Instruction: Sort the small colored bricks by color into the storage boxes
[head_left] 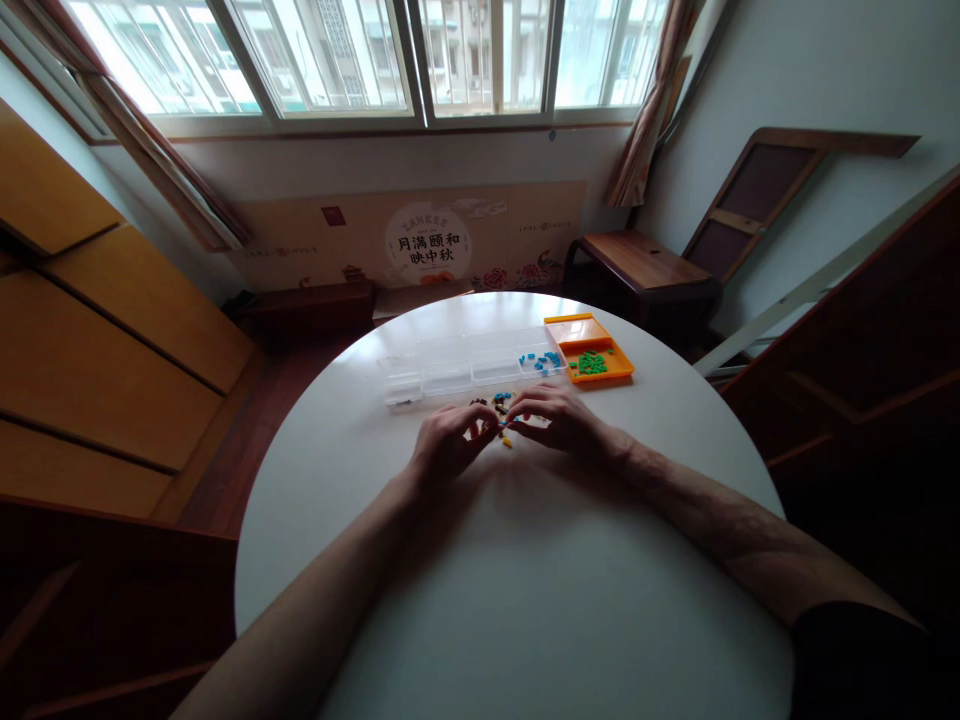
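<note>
Over a small pile of mixed toy bricks [500, 408], dark brown, blue and yellow, my two hands meet with fingertips almost touching. My left hand [454, 435] is closed in a pinch of thumb and forefinger. Likewise pinched, my right hand [556, 418] comes in from the other side. A tiny bluish speck shows between the fingertips, too small to name. One yellow brick [508, 442] lies on the table just in front of the fingers. Part of the pile is hidden behind both hands.
Behind the hands, a clear plastic compartment box [448, 378] holds blue bricks [546, 361] at its right end. Beside it is an orange tray [611, 376] with green bricks [592, 363]. Everything stands on a round white table [525, 600]. A wooden chair [649, 262] is beyond its far right edge.
</note>
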